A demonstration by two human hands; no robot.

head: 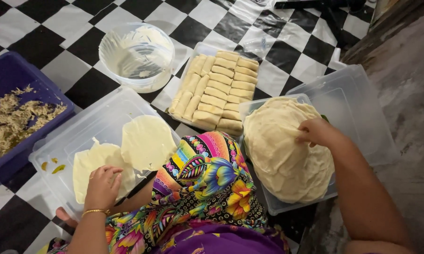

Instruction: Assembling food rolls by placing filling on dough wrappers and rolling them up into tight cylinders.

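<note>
I see the right hand (317,132) resting on top of a stack of wrappers (287,150), its fingertips pinched on the edge of the topmost sheet near the stack's far side. The wrappers are thin, pale cream rounds, soft and slightly wrinkled, heaped so the pile domes up and spills over the near rim of its clear plastic container (362,108), which sits at the right edge of the checkered floor covering (80,47).

The left hand (102,186), with a gold bangle at the wrist, lies with loosely curled fingers pressing on 1 of 2 loose wrappers (148,141) spread flat inside a clear tray (71,136) at the near left. These 2 sheets look smooth and a little glossy, with uneven edges; the hand grips nothing that I can make out, only touches the sheet.

Between the 2 containers, further from me, a tray of rolls (219,89) holds pale filled rolls packed tightly in rows. Beyond the clear tray stands a round bowl (137,55) smeared with white batter. At the left edge, a blue tub (14,75) holds shredded brownish filling (12,120). A bright floral garment (207,188) covers the lap at the near edge.
</note>
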